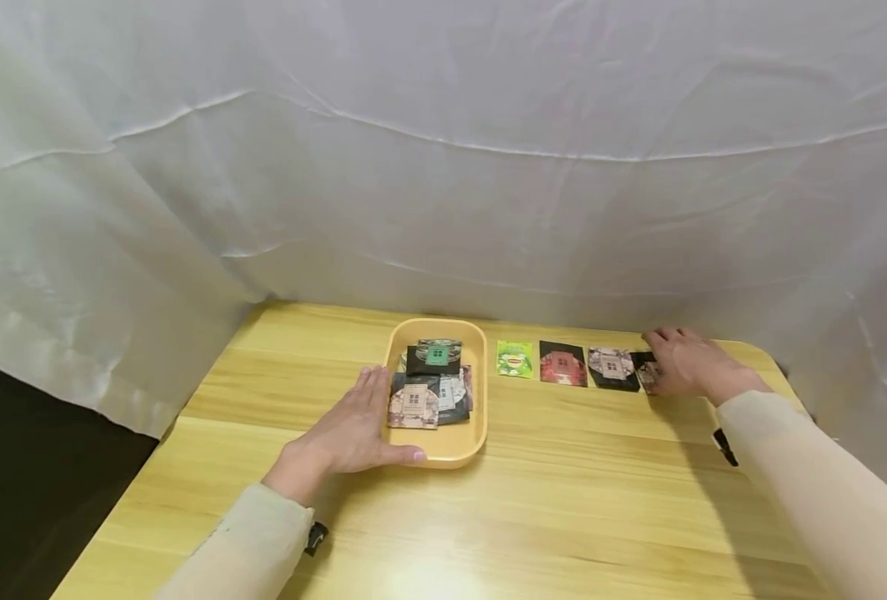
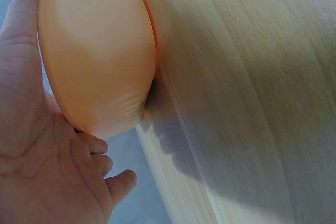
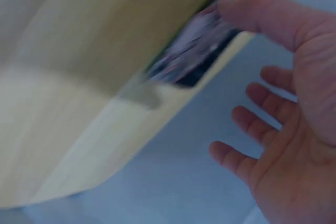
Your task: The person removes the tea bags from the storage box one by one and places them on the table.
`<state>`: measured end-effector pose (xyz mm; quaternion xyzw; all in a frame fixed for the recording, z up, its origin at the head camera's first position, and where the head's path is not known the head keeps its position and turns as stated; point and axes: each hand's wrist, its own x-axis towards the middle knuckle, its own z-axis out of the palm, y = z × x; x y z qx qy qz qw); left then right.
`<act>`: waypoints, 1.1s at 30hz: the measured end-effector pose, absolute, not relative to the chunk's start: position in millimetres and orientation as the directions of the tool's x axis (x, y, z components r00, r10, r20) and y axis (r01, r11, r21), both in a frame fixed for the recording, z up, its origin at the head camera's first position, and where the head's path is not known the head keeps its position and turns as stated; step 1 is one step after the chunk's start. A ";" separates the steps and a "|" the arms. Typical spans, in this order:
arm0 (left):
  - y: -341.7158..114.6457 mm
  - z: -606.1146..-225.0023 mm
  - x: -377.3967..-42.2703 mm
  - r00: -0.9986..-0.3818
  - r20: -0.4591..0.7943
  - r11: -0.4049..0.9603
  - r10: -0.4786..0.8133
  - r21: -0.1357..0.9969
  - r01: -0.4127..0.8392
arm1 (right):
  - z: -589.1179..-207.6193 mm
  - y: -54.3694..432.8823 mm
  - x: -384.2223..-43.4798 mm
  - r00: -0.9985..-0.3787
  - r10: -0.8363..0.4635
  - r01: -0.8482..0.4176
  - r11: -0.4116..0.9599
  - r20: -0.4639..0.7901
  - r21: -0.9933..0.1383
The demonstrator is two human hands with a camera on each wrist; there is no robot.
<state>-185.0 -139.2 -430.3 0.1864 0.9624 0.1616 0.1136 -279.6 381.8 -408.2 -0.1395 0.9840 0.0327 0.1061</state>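
My left hand (image 1: 349, 425) lies along the near left corner of an orange plastic tray (image 1: 458, 440), its thumb on the front rim and its fingers along the left side. In the left wrist view the tray's outer wall (image 2: 100, 51) stands against the palm. Several tea sachets lie in the tray, among them a floral-printed sachet (image 1: 413, 406) and a black one with a green label (image 1: 436, 357). My right hand (image 1: 687, 362) is over a dark floral tea sachet (image 1: 646, 372) at the row's right end. The thumb (image 3: 257, 14) touches that sachet; the other fingers are extended, apart from it.
Left of that sachet, along the table's back edge, lie a floral sachet (image 1: 613, 367), a red-and-black sachet (image 1: 563, 364) and a green tea sachet (image 1: 515, 359). Grey-white cloth (image 1: 488, 208) hangs behind the wooden table (image 1: 548, 492).
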 end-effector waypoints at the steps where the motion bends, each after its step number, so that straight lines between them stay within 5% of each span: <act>1: -138.5 -429.9 -185.0 -0.904 -0.158 0.877 0.398 0.355 0.324 | -403.1 373.2 -277.9 -0.938 -0.283 -0.296 0.954 -0.202 0.038; 11: -135.4 -428.9 -184.8 -0.907 -0.159 0.880 0.390 0.356 0.316 | -380.4 242.7 -260.7 -0.843 -0.532 -0.533 0.846 0.073 0.013; 19: -136.4 -427.7 -185.5 -0.907 -0.157 0.879 0.390 0.356 0.316 | -390.7 145.5 -248.4 -0.765 -0.613 -0.627 0.779 0.198 -0.016; 33: -139.1 -430.6 -185.0 -0.898 -0.150 0.865 0.413 0.374 0.335 | -429.8 64.6 -238.7 -0.812 -0.583 -0.584 0.808 0.041 -0.073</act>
